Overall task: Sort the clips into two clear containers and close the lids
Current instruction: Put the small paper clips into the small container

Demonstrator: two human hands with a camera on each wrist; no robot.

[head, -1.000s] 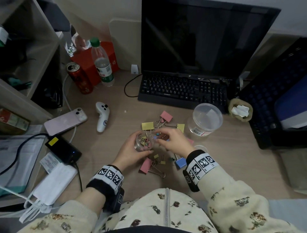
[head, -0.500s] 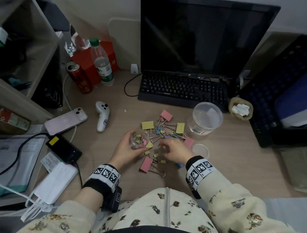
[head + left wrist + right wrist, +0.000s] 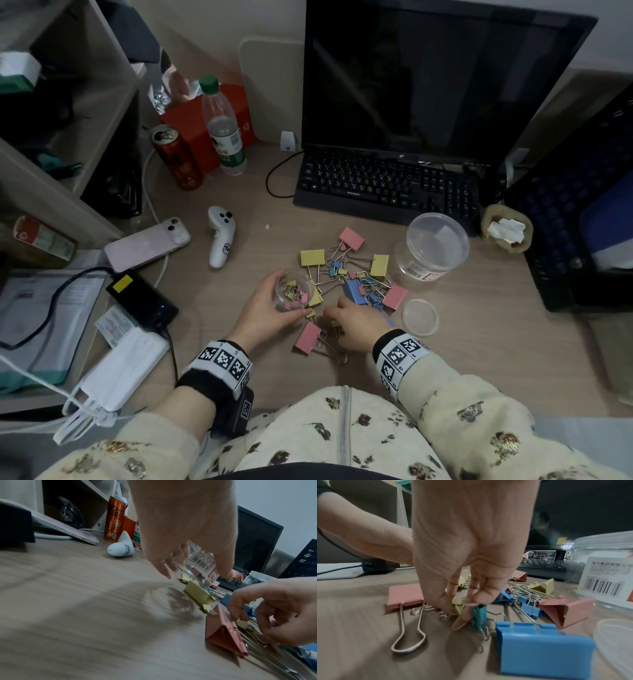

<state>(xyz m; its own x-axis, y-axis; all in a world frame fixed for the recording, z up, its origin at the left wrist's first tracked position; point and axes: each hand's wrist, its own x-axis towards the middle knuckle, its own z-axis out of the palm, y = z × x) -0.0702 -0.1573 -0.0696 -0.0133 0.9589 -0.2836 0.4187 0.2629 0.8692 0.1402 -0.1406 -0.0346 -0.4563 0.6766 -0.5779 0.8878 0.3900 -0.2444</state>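
Observation:
My left hand (image 3: 270, 301) grips a small clear container (image 3: 294, 291) with several small clips inside, tilted just above the desk; its barcode label (image 3: 204, 561) shows in the left wrist view. My right hand (image 3: 330, 313) is down on the desk by a big pink clip (image 3: 308, 337). Its thumb and forefinger pinch a small yellow clip (image 3: 458, 605), with a teal clip (image 3: 479, 615) touching the fingers. The clip pile (image 3: 346, 270) of big and small clips lies just beyond. A large clear container (image 3: 435, 246) stands open to the right, and a small lid (image 3: 420, 317) lies near it.
A keyboard (image 3: 387, 185) and monitor (image 3: 438, 75) stand behind the pile. A white controller (image 3: 221, 240), phone (image 3: 147, 243), red can (image 3: 176, 161) and bottle (image 3: 222, 126) are at the left. A black crate (image 3: 582, 205) is at the right.
My right hand left the mouth of the small container and dropped to the desk near the pink clip. My left hand shifted the container slightly left.

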